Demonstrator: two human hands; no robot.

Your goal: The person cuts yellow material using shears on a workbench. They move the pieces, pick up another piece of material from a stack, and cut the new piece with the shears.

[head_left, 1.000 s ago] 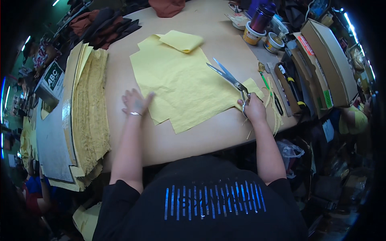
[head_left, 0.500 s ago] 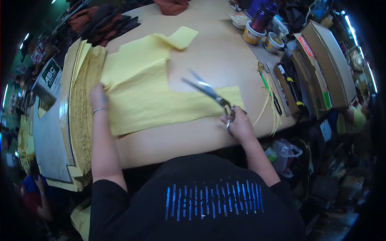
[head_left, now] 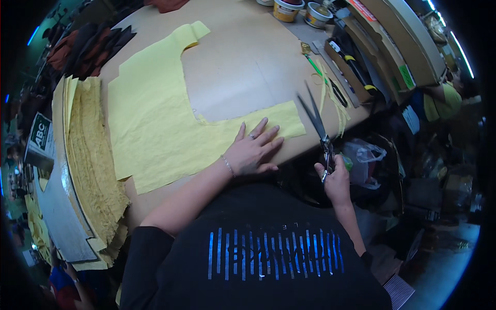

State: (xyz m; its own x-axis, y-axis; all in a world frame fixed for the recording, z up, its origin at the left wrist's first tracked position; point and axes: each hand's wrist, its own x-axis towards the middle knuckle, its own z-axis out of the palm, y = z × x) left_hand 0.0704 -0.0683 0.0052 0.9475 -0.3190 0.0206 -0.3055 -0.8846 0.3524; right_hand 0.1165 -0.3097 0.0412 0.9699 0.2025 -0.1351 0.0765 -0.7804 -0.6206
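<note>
A pale yellow cut piece of cloth [head_left: 150, 124] lies spread on the table [head_left: 243, 62], with a wide body at the left and a narrow strip reaching right. My left hand [head_left: 253, 147] rests flat on the near edge of that strip, fingers spread, a ring and a bracelet on it. Off the table's front edge, my right hand [head_left: 336, 178] is closed round the handles of large metal scissors [head_left: 321, 129]. Their blades point up and away, parted, clear of the cloth.
A thick stack of yellow cloth [head_left: 95, 160] stands left. Dark and rust-brown fabric [head_left: 88, 49] is heaped behind it. Tubs [head_left: 287, 9], thin yellow scraps [head_left: 325, 93], a yellow-black tool [head_left: 356, 67] and cardboard boxes [head_left: 392, 41] lie right. A plastic bag [head_left: 364, 157] hangs below the edge.
My left hand has moved right from the cloth's left edge onto its strip. The cloth's folded upper part now lies flatter. The scissors have shifted right, off the strip. The view has turned.
</note>
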